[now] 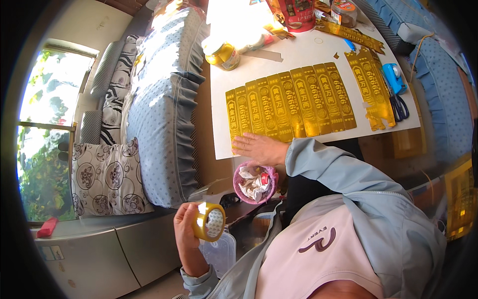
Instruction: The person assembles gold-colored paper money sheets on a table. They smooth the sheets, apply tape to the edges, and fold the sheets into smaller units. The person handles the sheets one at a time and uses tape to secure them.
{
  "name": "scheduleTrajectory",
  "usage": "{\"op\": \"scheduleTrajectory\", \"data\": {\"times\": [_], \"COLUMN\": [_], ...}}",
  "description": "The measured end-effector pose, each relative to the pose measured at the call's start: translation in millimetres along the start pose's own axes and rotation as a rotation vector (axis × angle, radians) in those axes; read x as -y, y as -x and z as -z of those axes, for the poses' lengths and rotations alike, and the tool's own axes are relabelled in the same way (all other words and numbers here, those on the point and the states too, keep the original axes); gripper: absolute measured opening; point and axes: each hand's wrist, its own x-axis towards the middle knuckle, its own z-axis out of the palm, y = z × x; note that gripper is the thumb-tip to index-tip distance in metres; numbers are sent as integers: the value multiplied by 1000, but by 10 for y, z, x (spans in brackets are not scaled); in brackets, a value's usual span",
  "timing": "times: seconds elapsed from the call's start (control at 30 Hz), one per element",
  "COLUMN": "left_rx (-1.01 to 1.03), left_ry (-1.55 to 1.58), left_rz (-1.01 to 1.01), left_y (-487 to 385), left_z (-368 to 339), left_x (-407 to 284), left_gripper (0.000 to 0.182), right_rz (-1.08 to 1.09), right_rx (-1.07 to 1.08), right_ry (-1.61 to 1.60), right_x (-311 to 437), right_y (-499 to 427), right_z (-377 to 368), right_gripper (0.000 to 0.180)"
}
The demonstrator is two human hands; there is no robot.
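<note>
My left hand (pixel 186 224) grips a large roll of yellowish packing tape (pixel 210 222), raised at the lower left, away from the white table (pixel 224 149). Flat on the near left end of a row of gold foil paper strips (pixel 291 101) lies my right hand (pixel 259 148), palm down. The strips lie side by side and bear printed characters and numbers. To their right rests a second gold piece (pixel 368 86) with a torn near end. Beside that piece are a blue tape dispenser (pixel 394 77) and dark-handled scissors (pixel 399 108).
A glass jar (pixel 222 56) with yellow contents stands at the table's left edge. At the far side are a red bag (pixel 297 15), a lidded plastic jar (pixel 343 14) and more gold strips (pixel 351 33). A pink wastebasket (pixel 237 187) stands below the near edge; a blue-covered sofa (pixel 160 112) is left.
</note>
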Motion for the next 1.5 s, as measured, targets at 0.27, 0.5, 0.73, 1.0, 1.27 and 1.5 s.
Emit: {"op": "scheduleTrajectory", "data": {"times": [0.27,0.5,0.73,1.0,1.27,1.5], "left_rx": [26,-6,5,46,43,59], "left_ry": [193,314,263,301,281,284], "left_rz": [62,154,170,164,154,156], "left_y": [214,389,410,366,333,317], "left_z": [-625,-1139,-1250,-1233,-1201,-1202], "left_x": [868,1423,1554,1709,1711,1709], "left_gripper": [18,18,26,26,25,26], "right_rz": [-107,-169,-220,-246,-281,-291], "right_rx": [-120,-10,-25,122,141,142], "right_ry": [-52,-22,24,84,60,50], "right_x": [-92,-545,-465,-375,-412,-434], "right_y": [134,238,-38,-296,-315,-308], "right_z": [469,600,285,256,210,210], "right_gripper": [65,61,67,86,87,87]}}
